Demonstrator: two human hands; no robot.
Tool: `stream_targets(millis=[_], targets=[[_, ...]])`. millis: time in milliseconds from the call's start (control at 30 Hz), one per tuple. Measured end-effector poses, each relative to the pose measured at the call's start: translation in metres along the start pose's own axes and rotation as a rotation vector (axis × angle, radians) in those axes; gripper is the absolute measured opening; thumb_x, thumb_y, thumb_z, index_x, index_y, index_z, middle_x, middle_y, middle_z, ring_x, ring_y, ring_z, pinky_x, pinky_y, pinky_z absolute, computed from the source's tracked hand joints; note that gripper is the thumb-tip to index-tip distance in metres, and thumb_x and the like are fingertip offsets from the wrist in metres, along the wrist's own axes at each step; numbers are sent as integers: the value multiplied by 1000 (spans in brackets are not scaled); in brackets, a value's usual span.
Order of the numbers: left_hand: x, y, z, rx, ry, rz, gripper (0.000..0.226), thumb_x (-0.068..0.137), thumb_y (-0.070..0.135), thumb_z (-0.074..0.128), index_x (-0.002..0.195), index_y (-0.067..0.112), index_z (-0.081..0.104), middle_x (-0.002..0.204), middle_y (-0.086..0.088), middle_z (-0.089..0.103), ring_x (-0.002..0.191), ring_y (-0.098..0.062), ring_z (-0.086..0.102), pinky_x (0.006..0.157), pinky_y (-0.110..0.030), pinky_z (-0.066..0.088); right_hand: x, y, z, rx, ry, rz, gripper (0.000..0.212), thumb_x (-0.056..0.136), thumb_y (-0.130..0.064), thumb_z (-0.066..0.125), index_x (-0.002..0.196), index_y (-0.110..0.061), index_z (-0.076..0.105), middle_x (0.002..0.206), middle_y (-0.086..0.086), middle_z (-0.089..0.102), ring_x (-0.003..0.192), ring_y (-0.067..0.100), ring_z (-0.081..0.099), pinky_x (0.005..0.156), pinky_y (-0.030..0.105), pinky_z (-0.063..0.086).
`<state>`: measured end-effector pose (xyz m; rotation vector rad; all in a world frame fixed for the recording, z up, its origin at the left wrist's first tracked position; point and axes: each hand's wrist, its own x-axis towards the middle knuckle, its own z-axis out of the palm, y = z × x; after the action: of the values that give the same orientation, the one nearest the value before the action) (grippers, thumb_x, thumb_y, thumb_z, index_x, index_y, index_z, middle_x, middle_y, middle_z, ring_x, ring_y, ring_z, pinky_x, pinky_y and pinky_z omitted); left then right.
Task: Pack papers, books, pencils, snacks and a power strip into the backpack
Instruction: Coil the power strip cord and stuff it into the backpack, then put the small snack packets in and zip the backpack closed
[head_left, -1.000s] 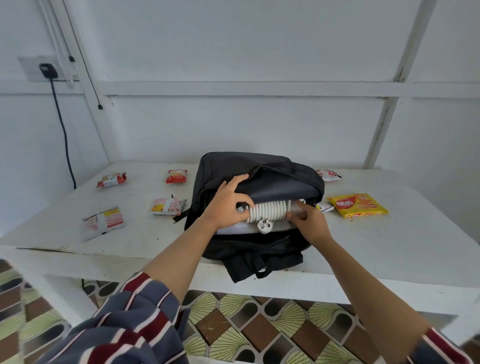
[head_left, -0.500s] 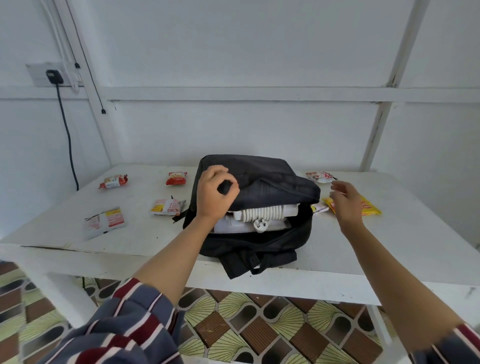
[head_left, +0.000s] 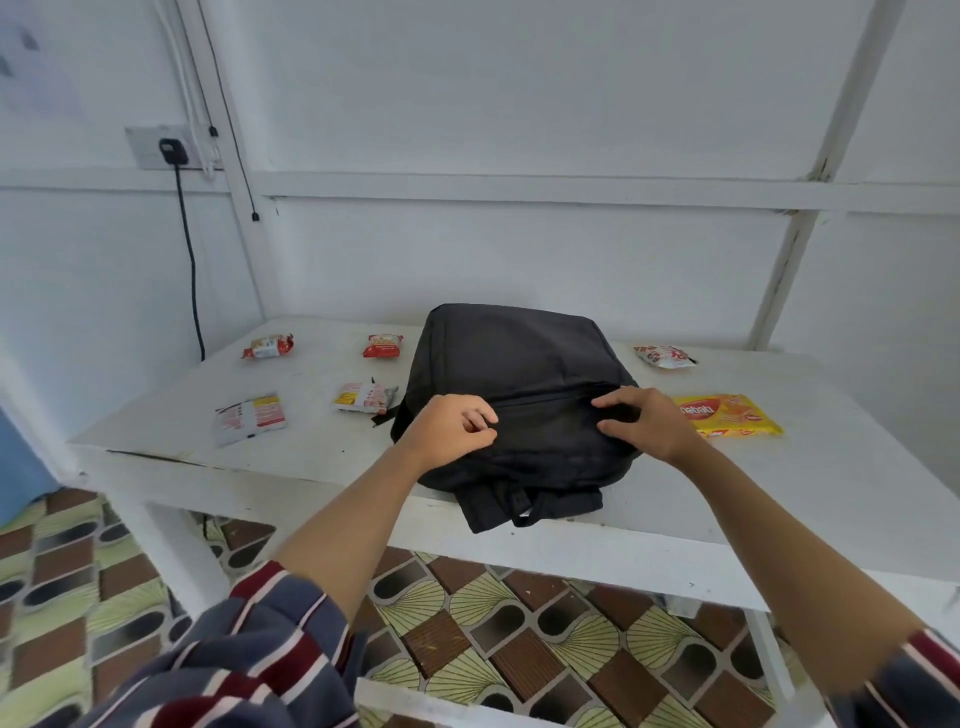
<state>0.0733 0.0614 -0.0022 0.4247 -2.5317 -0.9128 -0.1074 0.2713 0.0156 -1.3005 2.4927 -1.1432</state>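
**Clerk:** Where did the bag lie?

**Inspector:** The black backpack lay flat at centre frame on the white table; a seam ran across its face and looked drawn shut; its strap hung over the near table edge.

**Clerk:** And the hands?

**Inspector:** The left hand sat at the left end of that seam; fingers curled tight, thumb against forefinger, pinching at the seam line; the piece pinched was too small to make out. The right hand sat at the right end; fingers bent, thumb beneath, gripping a fold of the fabric.

**Clerk:** Snacks?

**Inspector:** Six on the table, all outside the bag; a yellow biscuit packet just right of the right hand; a small red-and-white packet above it, nearer the wall; left of the bag, a yellow-and-white packet close by its side; a red packet above that; a red-ended packet further left; a flat white-and-red packet toward the left table edge.

**Clerk:** Anything else?

**Inspector:** A black plug sat in the wall socket at upper left; its cable dropped behind the table.
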Motion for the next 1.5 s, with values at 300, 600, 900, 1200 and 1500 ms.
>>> stream_targets(millis=[300,600,900,1200,1500], targets=[[-13,2,-9,158,11,8,20,85,24,66,104,20,68,98,2,66,87,-9,56,81,-25,48,2,-16,9,-151,3,-118,33,83,-14,66,116,-16,65,125,0,59,119,18,50,96,23,35],[-18,-15,-8,168,-104,-48,26,87,25,63,113,20,64,113,-2,63,105,-16,57,94,-35,48,18,-29,24,-348,-90,-122,38,81,-23,67,119,-20,63,130,0,56,123,21,46,102,35,36],[-14,-49,-68,156,191,-22,27,88,24,63,113,15,66,116,-4,64,105,-18,59,90,-30,47,59,-99,63,-79,-88,-204,43,83,-20,68,124,-20,57,132,-4,54,126,14,44,100,22,30],[-24,-146,-146,222,222,-148,26,84,29,68,110,23,66,112,1,63,95,-9,51,84,-30,45,117,-180,175,48,-235,-219,53,82,-17,69,131,-20,50,137,-1,48,122,18,45,93,21,33],[-16,-233,-185,304,44,-300,59,75,41,74,128,28,53,137,-3,45,128,-22,38,105,-40,36,164,-184,282,-37,-380,-66,61,78,-15,71,133,-24,47,140,3,42,129,22,40,107,31,33]])
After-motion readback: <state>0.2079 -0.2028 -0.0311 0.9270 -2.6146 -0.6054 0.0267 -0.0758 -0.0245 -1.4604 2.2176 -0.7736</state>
